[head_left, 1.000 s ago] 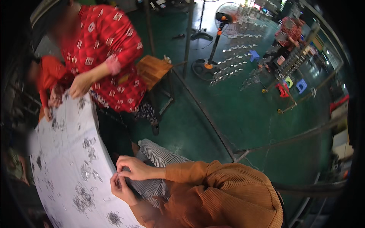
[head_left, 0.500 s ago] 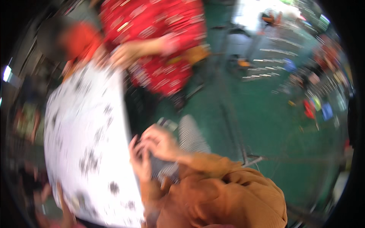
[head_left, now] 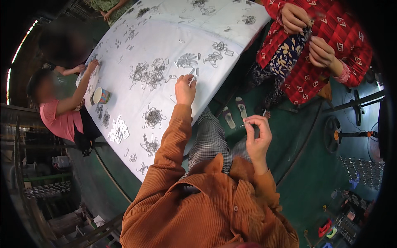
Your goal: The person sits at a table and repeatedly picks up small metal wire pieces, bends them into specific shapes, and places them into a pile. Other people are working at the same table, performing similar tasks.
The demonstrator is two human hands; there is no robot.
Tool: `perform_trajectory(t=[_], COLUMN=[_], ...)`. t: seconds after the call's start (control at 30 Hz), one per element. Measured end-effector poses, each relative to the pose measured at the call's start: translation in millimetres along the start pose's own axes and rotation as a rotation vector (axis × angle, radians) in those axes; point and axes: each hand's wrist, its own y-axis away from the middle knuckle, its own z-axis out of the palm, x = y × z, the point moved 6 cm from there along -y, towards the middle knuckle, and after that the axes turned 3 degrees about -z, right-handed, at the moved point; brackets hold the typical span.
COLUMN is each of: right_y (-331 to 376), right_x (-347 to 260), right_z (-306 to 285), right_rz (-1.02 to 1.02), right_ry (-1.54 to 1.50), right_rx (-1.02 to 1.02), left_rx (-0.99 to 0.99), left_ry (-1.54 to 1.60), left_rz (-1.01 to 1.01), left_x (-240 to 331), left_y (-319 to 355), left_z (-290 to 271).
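My left hand (head_left: 185, 89) reaches over the white-covered table (head_left: 128, 97), thumb and fingers pinched on a small grey strip (head_left: 192, 71). Beside its fingertips lies another grey strip (head_left: 197, 72), just short of a pile of similar strips (head_left: 186, 60). Left of this hand spreads a tangled heap of bent wire hooks (head_left: 149, 74). Off the table's right edge, my right hand (head_left: 259, 138) is raised above my lap, thumb and fingers pinched together. A tiny pale bit shows at its fingertips, too small to name.
More hook piles (head_left: 153, 118) lie nearer me, beside a white heap of flat pieces (head_left: 118, 130). A paper cup (head_left: 101, 95) stands at the left edge. A co-worker in red (head_left: 318, 49) sits at the right, another in pink (head_left: 60, 113) at the left. A fan (head_left: 333, 134) stands on the floor.
My hands were together by the table edge; now the left is out over the table and the right is apart from it. The view has swung left, and the blur is gone.
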Motion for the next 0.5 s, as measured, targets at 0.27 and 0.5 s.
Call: perform_trajectory(t=[0.27,0.5], right_y=[2.4,-2.6], right_x=[-1.2,-4.9], right_z=[5.9,25.1], right_rz=[0.012,-0.018], right_ry=[0.008,-0.006], right_rx=[0.003,-0.064], left_rx=[-0.207,-0.148], left_ry=[-0.226,-0.235], left_rz=[-0.124,-0.041], left_x=[-12.2,-32.4], left_y=[-14.4,1.1], left_z=[33.2,16.5])
